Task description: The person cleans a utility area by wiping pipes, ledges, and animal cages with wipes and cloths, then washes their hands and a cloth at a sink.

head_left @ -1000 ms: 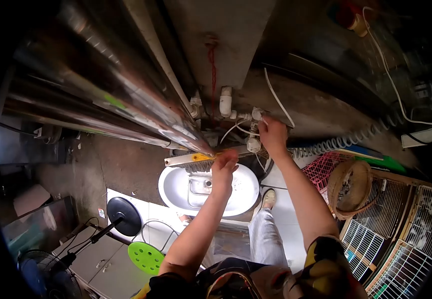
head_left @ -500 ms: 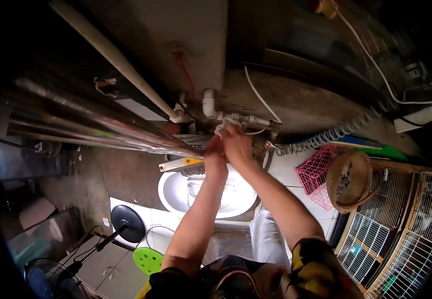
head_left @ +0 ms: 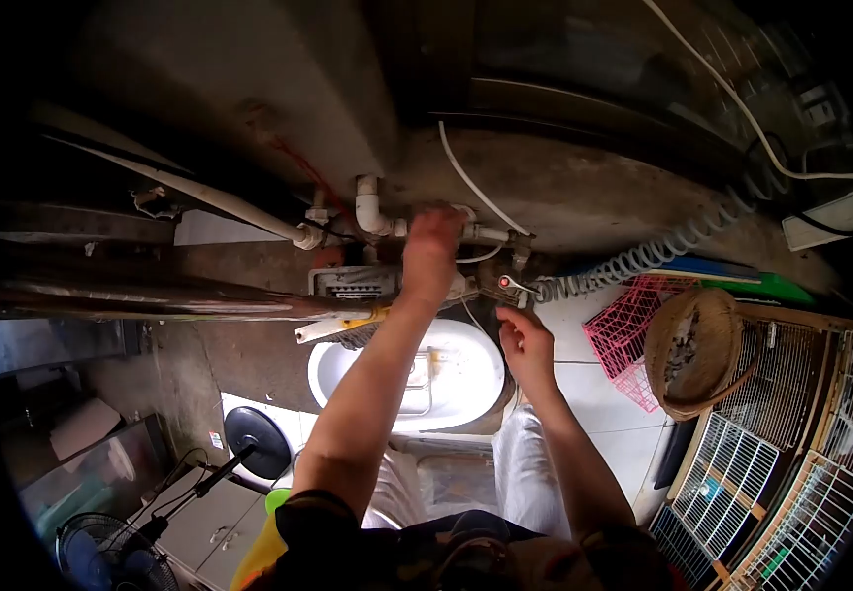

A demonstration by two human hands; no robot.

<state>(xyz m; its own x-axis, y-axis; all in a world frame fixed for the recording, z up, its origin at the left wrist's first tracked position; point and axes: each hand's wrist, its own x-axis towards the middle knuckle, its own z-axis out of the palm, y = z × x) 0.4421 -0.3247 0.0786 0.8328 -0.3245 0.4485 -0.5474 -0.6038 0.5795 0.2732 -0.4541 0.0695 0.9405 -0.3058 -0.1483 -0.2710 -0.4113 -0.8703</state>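
Note:
My left hand (head_left: 433,241), smeared by motion, is at the white wall pipe (head_left: 491,233) above the basin. Something whitish shows at its far side; I cannot tell whether the hand holds it. Lower and to the right, my right hand (head_left: 527,345) hangs with loosely bent fingers, a gap between thumb and forefinger and nothing visible in it. Just above that hand is a tap with a red-centred handle (head_left: 506,283), apart from the fingers. Beneath my hands stands a white oval basin (head_left: 491,379), with a wire-like frame (head_left: 430,379) inside.
A grey coiled hose (head_left: 604,273) runs right from the tap. A long shiny pole (head_left: 180,300) crosses the left side. On the right are a pink wire basket (head_left: 616,340), a round brown basket (head_left: 658,345) and wire cages (head_left: 732,483). A fan (head_left: 101,552) stands lower left.
My hands were together at the pipe with a whitish cloth-like thing. They have parted: the right came down and right below the tap, the left stayed up at the pipe. The view shifted slightly.

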